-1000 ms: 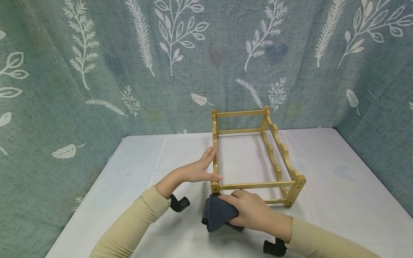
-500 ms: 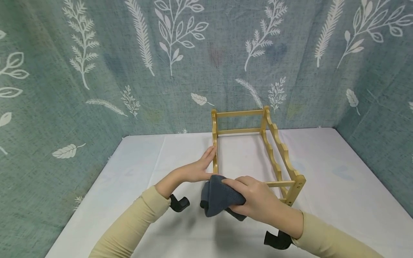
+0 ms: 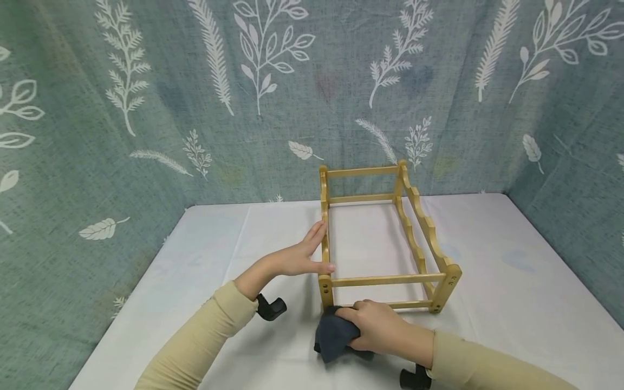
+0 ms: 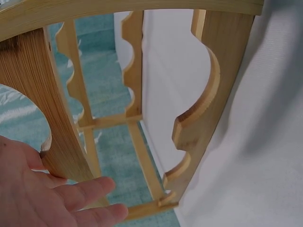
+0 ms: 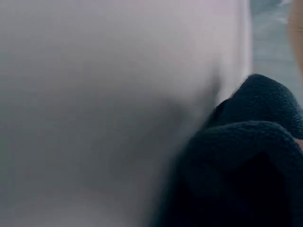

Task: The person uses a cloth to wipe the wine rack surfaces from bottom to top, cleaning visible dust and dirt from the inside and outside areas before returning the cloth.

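Note:
A wooden rack (image 3: pixel 390 280) with scalloped side rails stands on the white-covered table. My left hand (image 3: pixel 299 258) lies along its left rail, fingers fairly straight and thumb spread over the top. In the left wrist view the fingers (image 4: pixel 90 194) reach past a notched wooden rail (image 4: pixel 28 66). My right hand (image 3: pixel 377 327) grips a bunched dark blue cloth (image 3: pixel 333 336) at the rack's near left corner post. The cloth (image 5: pixel 246 142) fills the lower right of the right wrist view, and the fingers are mostly hidden behind it.
The white table (image 3: pixel 209 244) extends around the rack on both sides. A green-grey curtain with white leaf prints (image 3: pixel 292 108) hangs behind and at the sides. Black wrist mounts (image 3: pixel 271 307) show under both wrists.
My right hand lifted the cloth up over the near left corner, then brought it back down to the lower part of the corner post. The left hand and the rack have stayed still.

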A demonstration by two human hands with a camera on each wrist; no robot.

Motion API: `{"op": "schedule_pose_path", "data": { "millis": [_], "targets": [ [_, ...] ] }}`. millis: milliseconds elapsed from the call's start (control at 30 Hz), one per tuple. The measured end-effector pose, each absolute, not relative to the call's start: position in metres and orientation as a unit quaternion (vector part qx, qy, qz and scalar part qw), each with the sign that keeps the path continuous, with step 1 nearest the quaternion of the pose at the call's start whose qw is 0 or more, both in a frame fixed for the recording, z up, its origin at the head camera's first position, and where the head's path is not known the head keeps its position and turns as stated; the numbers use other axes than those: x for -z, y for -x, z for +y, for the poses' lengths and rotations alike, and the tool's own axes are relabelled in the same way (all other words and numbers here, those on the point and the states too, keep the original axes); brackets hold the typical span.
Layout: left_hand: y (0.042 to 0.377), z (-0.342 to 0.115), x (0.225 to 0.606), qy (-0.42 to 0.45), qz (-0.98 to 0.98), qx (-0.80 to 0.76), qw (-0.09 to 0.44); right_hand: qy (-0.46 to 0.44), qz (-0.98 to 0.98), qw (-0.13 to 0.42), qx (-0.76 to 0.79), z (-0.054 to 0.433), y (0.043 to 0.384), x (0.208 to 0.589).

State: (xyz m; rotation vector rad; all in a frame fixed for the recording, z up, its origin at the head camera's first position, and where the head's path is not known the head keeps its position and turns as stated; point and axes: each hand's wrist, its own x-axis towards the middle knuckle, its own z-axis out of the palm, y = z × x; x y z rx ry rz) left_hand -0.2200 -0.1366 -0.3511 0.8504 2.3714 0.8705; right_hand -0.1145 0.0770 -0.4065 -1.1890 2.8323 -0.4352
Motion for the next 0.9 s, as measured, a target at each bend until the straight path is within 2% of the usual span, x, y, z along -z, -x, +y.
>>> {"op": "schedule_pose_path", "data": {
  "millis": [67,167,333,633,900],
  "targets": [
    [0.220,-0.136,0.352,-0.309,0.865,-0.317,0.237,0.372,0.916,0.043,0.142,0.078,0.116,0.414],
    [0.220,-0.136,0.352,-0.308,0.865,-0.317,0.237,0.364,0.919,0.043,0.143,0.080,0.116,0.417],
    [0.219,-0.136,0.352,-0.308,0.863,-0.321,0.240,0.368,0.915,-0.014,0.163,0.087,0.110,0.401],
    [0.221,-0.136,0.351,-0.308,0.863,-0.320,0.243,0.384,0.892,-0.141,0.193,0.114,0.099,0.344],
    [0.219,-0.136,0.349,-0.307,0.865,-0.315,0.240,0.306,0.918,-0.164,0.192,0.156,0.111,0.296]
  ]
}}
